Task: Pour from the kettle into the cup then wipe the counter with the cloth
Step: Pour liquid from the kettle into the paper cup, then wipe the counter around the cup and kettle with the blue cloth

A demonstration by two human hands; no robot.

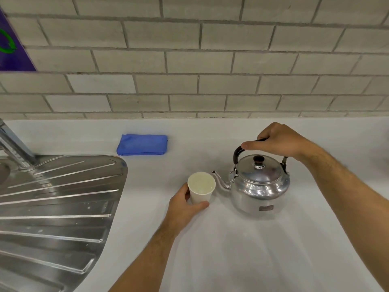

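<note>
Polished metal catches the light on the kettle (pixel 260 186), which stands upright on the pale counter (pixel 231 249), lid on, with a black knob on top. Its thin spout points left, the tip just beside the rim of a white paper cup (pixel 201 187). The right hand (pixel 277 142) is closed over the top of the kettle's black arched handle, fingers curled round it and thumb laid along it. The left hand (pixel 185 204) wraps the lower part of the cup, thumb across the near side and fingers round the far side; the cup sits upright on the counter, and from here I cannot tell whether anything is in it. Both forearms are bare. Further back and to the left, well apart from the cup, a blue cloth (pixel 142 144) lies folded flat near the foot of the grey brick wall (pixel 210 60). At the left, a ribbed steel draining board (pixel 59 207) is set into the counter, with the base of a tap (pixel 14 148) rising behind it. A purple sign (pixel 10 49) with a green mark hangs on the wall at the far left.
</note>
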